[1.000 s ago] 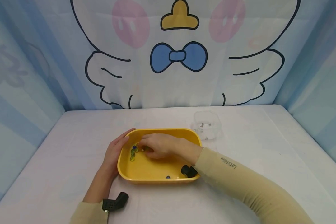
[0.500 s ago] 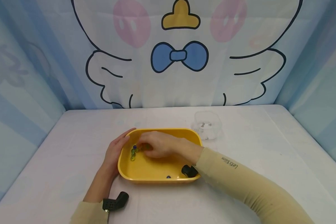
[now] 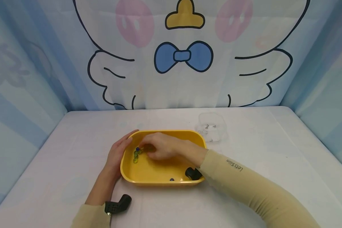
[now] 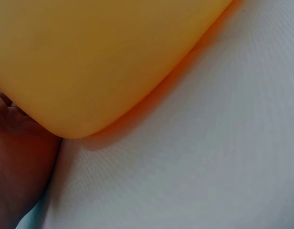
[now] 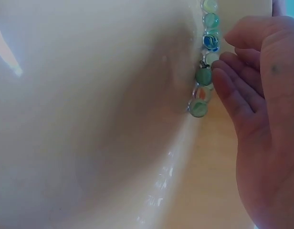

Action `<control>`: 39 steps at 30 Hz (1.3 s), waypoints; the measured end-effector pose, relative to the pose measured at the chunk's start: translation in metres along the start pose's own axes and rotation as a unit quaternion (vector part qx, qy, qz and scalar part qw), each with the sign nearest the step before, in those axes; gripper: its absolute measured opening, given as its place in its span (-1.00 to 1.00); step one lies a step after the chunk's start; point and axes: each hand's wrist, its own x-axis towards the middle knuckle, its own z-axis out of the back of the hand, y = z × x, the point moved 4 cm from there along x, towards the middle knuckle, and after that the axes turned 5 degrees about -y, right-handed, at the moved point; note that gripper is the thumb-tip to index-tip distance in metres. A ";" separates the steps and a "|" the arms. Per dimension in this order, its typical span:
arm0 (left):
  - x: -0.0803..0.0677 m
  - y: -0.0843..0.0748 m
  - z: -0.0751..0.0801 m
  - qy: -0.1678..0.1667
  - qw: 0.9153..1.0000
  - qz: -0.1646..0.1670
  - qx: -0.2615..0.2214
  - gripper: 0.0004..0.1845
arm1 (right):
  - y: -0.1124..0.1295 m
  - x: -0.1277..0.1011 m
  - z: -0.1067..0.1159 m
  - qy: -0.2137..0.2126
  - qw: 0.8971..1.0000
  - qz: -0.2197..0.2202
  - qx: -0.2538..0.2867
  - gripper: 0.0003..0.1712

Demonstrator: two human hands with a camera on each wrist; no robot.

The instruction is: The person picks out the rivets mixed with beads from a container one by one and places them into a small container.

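A yellow tray (image 3: 148, 175) stands on the table. My left hand (image 3: 115, 158) rests along its left side, the thumb at the rim; in the left wrist view part of that hand (image 4: 20, 152) touches the tray's outer wall. Inside the tray my right hand (image 3: 162, 146) reaches to the far left. There, a row of glass marbles (image 3: 135, 156) lies along the wall. In the right wrist view the bent fingers (image 5: 233, 95) touch or nearly touch the marbles (image 5: 198, 108), fingertips apart. A small dark metallic piece (image 5: 204, 64) sits among them; its kind is unclear.
A single blue marble (image 3: 172, 179) lies at the tray's front wall. Behind the tray's right corner is a clear plastic box (image 3: 212, 118) with several small metal pieces (image 3: 207, 126). A printed curtain (image 3: 182, 88) hangs behind the table.
My right hand's fingers have shifted slightly toward the back left, by the marbles. The left hand stays in place on the tray.
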 end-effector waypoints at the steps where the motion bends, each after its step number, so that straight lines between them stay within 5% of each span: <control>1: 0.000 0.000 0.000 0.000 1.000 0.000 0.000 -0.50 | 0.000 0.000 0.000 -0.001 1.000 -0.002 0.000 -0.57; 24: 0.000 -0.002 -0.001 -0.002 1.000 0.010 -0.002 -0.50 | -0.003 -0.001 0.002 -0.015 0.999 -0.044 0.025 -0.60; 39: 0.000 0.000 0.000 0.002 1.000 0.009 -0.015 -0.51 | -0.001 0.000 -0.001 0.029 0.999 -0.002 0.039 -0.71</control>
